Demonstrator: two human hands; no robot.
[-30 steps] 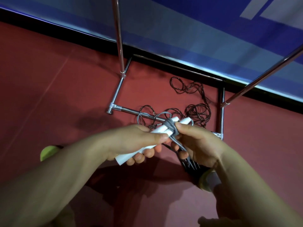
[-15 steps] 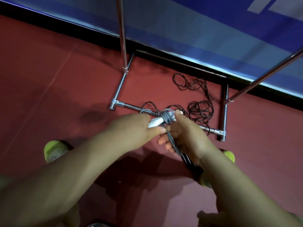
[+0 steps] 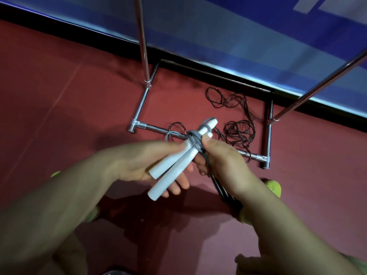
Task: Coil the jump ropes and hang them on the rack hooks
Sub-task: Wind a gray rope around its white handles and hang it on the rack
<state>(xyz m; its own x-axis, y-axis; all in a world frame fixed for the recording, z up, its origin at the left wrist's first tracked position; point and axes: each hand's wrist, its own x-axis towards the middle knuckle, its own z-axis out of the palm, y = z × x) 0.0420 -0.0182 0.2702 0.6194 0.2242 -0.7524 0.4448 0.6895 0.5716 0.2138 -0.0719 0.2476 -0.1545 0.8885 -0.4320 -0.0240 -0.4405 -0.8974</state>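
Two white jump rope handles (image 3: 174,165) lie side by side in front of me, bound near their far ends by several turns of grey cord (image 3: 193,136). My left hand (image 3: 143,161) holds the handles from the left, thumb on top and fingers beneath. My right hand (image 3: 220,157) pinches the grey wrap, and a dark bundle of rope loops (image 3: 224,192) hangs below its palm. A loose dark rope (image 3: 238,130) lies tangled on the floor inside the chrome rack base (image 3: 267,139).
The rack's chrome uprights (image 3: 142,42) rise at the middle and the right. Behind them runs a blue wall panel (image 3: 238,26) above a black strip. The floor (image 3: 59,96) is red. Yellow-green shoes (image 3: 275,186) show beneath my arms.
The white handles have tilted so their free ends point down toward me, now showing their whole length. My left hand's fingers have opened beneath them. My right hand stays on the grey wrap.
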